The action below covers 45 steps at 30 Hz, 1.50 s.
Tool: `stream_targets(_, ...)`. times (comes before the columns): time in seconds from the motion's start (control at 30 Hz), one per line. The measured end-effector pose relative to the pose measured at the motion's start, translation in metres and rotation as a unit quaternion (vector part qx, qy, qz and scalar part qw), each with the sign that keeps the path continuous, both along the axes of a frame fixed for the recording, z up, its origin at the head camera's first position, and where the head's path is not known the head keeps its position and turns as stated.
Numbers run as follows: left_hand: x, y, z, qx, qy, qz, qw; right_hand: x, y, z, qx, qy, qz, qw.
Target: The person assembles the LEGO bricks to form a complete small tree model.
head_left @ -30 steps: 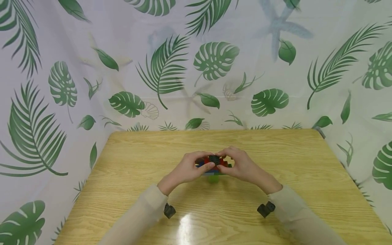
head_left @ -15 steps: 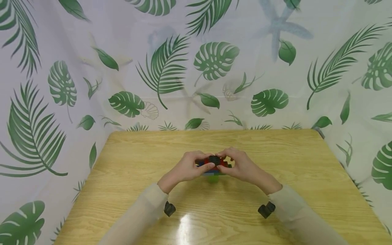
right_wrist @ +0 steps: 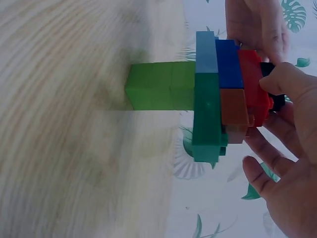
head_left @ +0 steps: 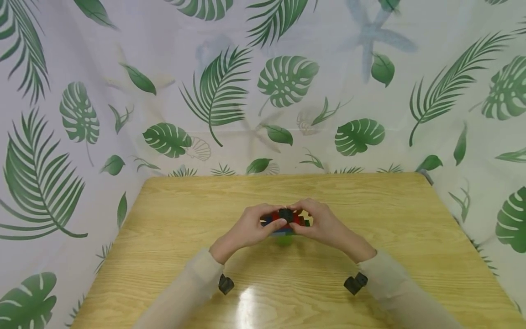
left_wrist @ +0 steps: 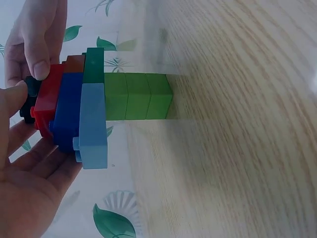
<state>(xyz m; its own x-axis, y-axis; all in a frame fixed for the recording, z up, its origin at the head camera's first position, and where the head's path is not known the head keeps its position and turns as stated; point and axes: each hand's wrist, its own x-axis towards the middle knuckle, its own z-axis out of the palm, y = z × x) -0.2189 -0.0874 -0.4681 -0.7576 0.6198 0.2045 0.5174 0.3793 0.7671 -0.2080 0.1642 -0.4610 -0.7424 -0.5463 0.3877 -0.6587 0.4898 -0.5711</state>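
A tower of toy building bricks stands upright on the table. Its narrow column of light green bricks [left_wrist: 138,96] carries a wider layer of a light blue brick [left_wrist: 93,124] and a dark green brick [right_wrist: 206,114]. Above these lie a dark blue brick [left_wrist: 68,106] and a brown brick [right_wrist: 234,106], then a red brick [left_wrist: 49,94]. At the very top is a black brick [head_left: 285,214]. My left hand [head_left: 250,224] pinches it from the left, and my right hand [head_left: 322,221] pinches it from the right. Fingers partly cover the black and red bricks.
The wooden table [head_left: 185,196] runs back to a leaf-patterned cloth [head_left: 238,105], which also hangs along both sides. Small dark cameras sit at each wrist, including the right wrist camera [head_left: 355,283].
The head view has shifted slightly, so the whole scene sits a little further left. Both hands keep their hold at the top of the tower.
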Motion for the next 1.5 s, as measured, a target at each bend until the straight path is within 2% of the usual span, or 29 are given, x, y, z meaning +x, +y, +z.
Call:
stream_targets(0.17,0.001,0.000,-0.003,0.001,0.002,-0.003,1.0000,0.002,0.000,-0.006,0.000,0.012,-0.013,0.9998)
stream_targets(0.4,0.005,-0.007,-0.014,-0.055,-0.007,0.014,0.9984,0.005,-0.001,-0.017,0.016,0.052,-0.014,0.9984)
stream_targets(0.53,0.005,-0.008,-0.018,-0.047,-0.012,0.030,0.9984,0.004,-0.001,-0.023,0.031,0.078,-0.013,0.9964)
stream_targets(0.6,0.005,-0.008,-0.020,-0.041,-0.017,0.043,0.9981,0.003,0.000,-0.027,0.028,0.067,-0.018,0.9972)
stream_targets(0.83,0.002,-0.007,-0.025,-0.009,-0.057,0.096,0.9937,-0.003,0.004,-0.041,-0.017,-0.024,-0.069,0.9972)
stream_targets(1.03,-0.009,-0.002,-0.032,-0.004,-0.050,0.125,0.9908,-0.013,0.002,-0.045,-0.027,-0.086,-0.097,0.9912)
stream_targets(1.13,-0.015,0.001,-0.033,0.011,-0.067,0.138,0.9881,-0.021,-0.001,-0.045,-0.022,-0.100,-0.109,0.9887)
stream_targets(1.33,-0.025,0.002,-0.037,0.033,-0.114,0.172,0.9779,-0.034,-0.003,-0.051,-0.019,-0.109,-0.120,0.9866)
stream_targets(1.5,-0.030,-0.001,-0.044,0.010,-0.110,0.170,0.9793,-0.038,-0.003,-0.056,-0.012,-0.131,-0.126,0.9833)
